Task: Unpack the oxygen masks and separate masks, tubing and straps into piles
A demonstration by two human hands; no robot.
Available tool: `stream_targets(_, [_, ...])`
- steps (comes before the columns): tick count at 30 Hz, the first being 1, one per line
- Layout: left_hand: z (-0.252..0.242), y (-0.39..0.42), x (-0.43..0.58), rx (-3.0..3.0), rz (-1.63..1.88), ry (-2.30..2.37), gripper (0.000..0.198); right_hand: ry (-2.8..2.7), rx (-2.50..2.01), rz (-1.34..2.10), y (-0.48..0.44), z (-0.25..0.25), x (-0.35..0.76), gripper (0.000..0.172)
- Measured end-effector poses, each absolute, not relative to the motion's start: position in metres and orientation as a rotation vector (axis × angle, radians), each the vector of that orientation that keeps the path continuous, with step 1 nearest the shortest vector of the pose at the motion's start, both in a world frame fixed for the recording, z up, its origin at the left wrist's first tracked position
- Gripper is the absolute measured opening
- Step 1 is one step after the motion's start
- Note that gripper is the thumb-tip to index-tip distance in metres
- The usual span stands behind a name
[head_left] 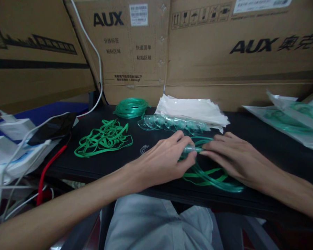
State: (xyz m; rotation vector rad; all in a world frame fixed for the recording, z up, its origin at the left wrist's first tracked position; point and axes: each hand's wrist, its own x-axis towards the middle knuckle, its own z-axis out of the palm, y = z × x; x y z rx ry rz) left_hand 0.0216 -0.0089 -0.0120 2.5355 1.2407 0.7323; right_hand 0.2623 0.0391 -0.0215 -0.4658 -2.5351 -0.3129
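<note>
— What's in the packets?
— Clear plastic bags (289, 121) at the right hold green coiled tubing; white empty bags (195, 109) are stacked behind the clear masks (169, 123).
— And the hands?
— The left hand (164, 161) and right hand (232, 158) both pinch a translucent green tube (206, 177), soft and looped, on the black table (263, 139). Flat green straps (104, 139) lie left.

Both my hands are down on the black table (263, 146), my left hand (163, 161) and right hand (231, 156) pinching a clear green tube connector (191, 149) between the fingertips, with its tubing (211, 178) looped underneath. Green elastic straps (104, 139) are piled off to the left, a tubing coil (131, 107) and clear masks (169, 124) sit behind, plus a stack of plastic bags (193, 109). AUX cardboard boxes (224, 45) wall the back.
</note>
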Motion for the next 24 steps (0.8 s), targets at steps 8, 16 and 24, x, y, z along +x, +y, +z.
stream_targets(8, [-0.011,-0.007,0.014,2.839,0.790,1.262,0.020,-2.563,-0.516,-0.174,0.043,-0.021,0.264,0.031])
stream_targets(16, [-0.004,-0.012,-0.006,2.455,0.887,1.487,0.029,-2.561,-0.639,-0.036,0.038,-0.024,0.263,0.018])
stream_targets(24, [0.018,-0.005,0.006,2.771,0.744,1.627,0.044,-2.367,-0.766,-0.173,0.043,-0.005,0.270,0.025])
